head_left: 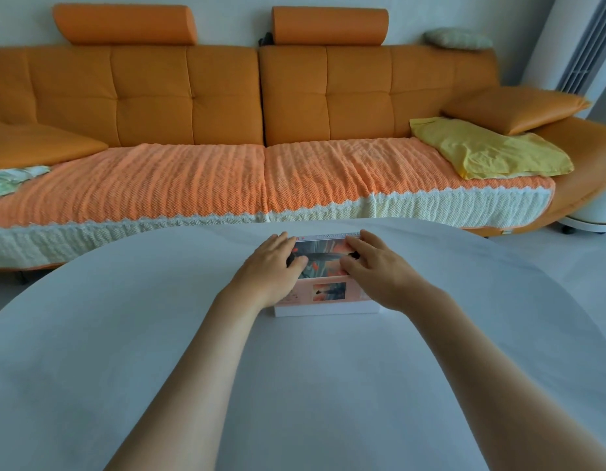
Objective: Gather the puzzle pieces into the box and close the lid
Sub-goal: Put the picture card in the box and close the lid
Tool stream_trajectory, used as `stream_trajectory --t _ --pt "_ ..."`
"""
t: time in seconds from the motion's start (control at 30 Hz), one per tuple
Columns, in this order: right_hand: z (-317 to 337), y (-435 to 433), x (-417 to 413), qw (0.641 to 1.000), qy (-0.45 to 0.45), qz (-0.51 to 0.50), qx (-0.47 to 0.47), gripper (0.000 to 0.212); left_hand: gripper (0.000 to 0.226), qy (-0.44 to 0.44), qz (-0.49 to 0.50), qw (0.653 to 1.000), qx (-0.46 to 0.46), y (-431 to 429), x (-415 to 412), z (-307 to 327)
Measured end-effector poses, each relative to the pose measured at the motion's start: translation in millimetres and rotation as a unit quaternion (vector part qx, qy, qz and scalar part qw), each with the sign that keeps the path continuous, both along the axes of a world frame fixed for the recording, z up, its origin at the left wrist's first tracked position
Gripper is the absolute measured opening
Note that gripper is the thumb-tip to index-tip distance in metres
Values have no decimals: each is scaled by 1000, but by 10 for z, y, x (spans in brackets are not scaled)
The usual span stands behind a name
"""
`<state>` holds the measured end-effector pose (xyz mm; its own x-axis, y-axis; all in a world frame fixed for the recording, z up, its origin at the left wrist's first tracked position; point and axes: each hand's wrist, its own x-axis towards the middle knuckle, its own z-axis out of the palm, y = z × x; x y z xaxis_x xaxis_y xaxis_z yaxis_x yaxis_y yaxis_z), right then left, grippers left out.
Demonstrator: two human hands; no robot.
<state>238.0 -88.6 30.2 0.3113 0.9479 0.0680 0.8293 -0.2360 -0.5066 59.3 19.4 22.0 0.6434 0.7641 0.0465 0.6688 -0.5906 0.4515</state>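
Head view. Box [328, 295] on tabletop [294, 385], far side, centre, w/ sofa [192, 96] beyond. Lid [323, 258] on; white base strip shows below near edge, so prob. not fully seated. No loose pcs visible; gathering judged done, final press-down left. L hand [271, 266] & R hand [379, 270]: fingers straight, flat on lid top, gripping nothing.

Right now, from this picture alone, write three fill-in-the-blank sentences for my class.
The left hand and right hand rest on the ____ of the box.
The table is ____.
On the sofa lies a ____ cloth.
Missing words: lid; white; yellow.
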Motion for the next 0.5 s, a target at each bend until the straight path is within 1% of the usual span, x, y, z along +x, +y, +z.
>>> stream_trajectory --t 0.07,0.13,0.2,0.27,0.33,0.43,0.5 --pt "3 -28 -29 1000 -9 18 -5 41 54 18 -4 1000 16 13 -16 -43" --pt "-30 -61 -38 999 -17 27 -5 39 59 38 -9 999 14 25 -23 -109" --pt "-96 -66 -39 998 -38 45 -9 38 59 42 -11 999 13 19 -14 -159" --pt "-193 -45 -16 998 -52 40 -9 38 56 36 -11 999 21 -3 -4 -169" --pt "-299 -16 13 998 -60 23 4 41 54 28 -12 999 28 -11 -2 -201" --pt "-415 3 28 998 -64 4 11 55 60 35 -16 999 17 15 -21 -301" --pt "-425 -2 22 998 -62 -3 21 56 63 37 -15 999 11 56 -13 -357"
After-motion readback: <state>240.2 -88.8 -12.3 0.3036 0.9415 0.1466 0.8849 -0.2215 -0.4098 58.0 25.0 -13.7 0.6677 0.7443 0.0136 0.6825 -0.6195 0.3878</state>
